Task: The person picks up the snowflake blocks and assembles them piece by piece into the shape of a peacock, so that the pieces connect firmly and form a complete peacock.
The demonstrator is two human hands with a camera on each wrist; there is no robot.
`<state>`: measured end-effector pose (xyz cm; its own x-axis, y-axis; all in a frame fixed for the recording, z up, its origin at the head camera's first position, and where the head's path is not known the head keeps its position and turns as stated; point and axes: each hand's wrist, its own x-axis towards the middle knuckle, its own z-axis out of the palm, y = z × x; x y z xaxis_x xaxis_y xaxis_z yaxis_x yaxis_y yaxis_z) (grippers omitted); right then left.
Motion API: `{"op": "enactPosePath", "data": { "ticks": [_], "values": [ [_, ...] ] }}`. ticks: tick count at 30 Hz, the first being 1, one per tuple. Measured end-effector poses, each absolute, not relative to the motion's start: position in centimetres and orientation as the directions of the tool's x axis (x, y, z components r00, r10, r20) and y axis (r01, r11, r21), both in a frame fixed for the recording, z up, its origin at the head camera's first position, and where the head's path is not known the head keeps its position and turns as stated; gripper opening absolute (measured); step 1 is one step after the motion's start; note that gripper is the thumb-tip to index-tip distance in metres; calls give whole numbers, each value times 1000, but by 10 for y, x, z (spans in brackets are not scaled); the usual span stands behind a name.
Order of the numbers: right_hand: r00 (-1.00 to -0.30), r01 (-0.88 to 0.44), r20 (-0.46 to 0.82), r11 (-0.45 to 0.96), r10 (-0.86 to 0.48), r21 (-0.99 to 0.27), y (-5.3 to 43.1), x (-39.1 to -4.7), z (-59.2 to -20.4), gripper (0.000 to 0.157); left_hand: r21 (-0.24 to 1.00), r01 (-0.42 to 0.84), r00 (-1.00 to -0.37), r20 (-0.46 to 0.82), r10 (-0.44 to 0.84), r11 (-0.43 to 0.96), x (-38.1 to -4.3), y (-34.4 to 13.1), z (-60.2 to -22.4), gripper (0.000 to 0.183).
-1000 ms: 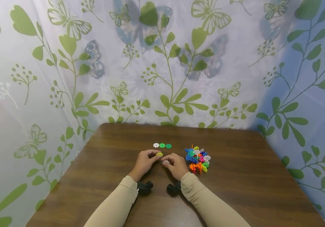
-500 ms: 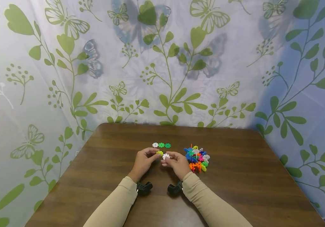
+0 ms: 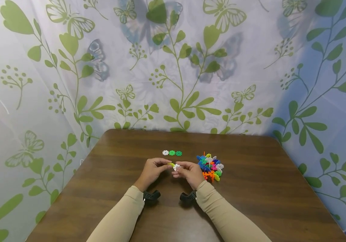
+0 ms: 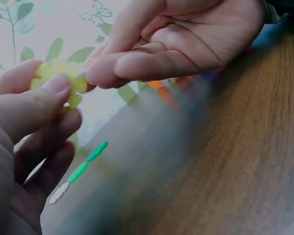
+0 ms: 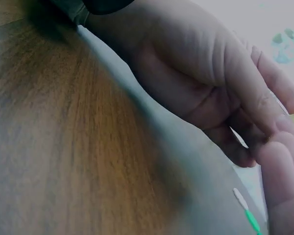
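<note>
In the head view my left hand (image 3: 153,170) pinches a yellow flower-shaped plastic disc between thumb and fingers; the left wrist view shows this yellow disc (image 4: 63,81) up close. A white flower-shaped disc (image 3: 176,167) is pinched in my right hand (image 3: 190,172). The two discs meet edge to edge above the table, the yellow one tilted. Whether their slots interlock I cannot tell. Fingertips cover part of both. In the right wrist view only a sliver of yellow shows at the right edge.
Beyond the hands, a row of a white disc (image 3: 165,152), a light green disc (image 3: 172,153) and a darker green disc (image 3: 178,153) lies on the brown table (image 3: 136,144). A heap of multicoloured flower discs (image 3: 210,167) sits to the right. A patterned curtain (image 3: 173,74) hangs behind.
My right hand has raised the white disc and turned its face into view, then brought it against the yellow disc. The yellow disc has tilted in my left hand.
</note>
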<state>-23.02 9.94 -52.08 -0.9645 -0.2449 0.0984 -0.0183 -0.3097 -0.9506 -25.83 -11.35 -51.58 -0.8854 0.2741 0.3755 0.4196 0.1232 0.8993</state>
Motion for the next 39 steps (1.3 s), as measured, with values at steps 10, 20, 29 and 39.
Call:
{"op": "enactPosePath", "data": {
  "ticks": [10,20,29,39],
  "values": [
    [-960,17,82,-345,-268,-938,100,-229,-516,34,876,443,-882,388,266,191,-258,-107,-514,13],
    [-957,-29,118,-317,-266,-948,96,-227,-517,33,875,448,-866,375,331,183,-258,-110,-512,20],
    [-982,-59,94,-209,-161,-976,96,-229,-517,29,855,451,-892,423,158,257,-272,-106,-512,30],
    [-988,-69,87,-141,-128,-988,91,-229,-520,18,535,351,-924,332,191,769,-299,-106,-513,23]
  ]
}}
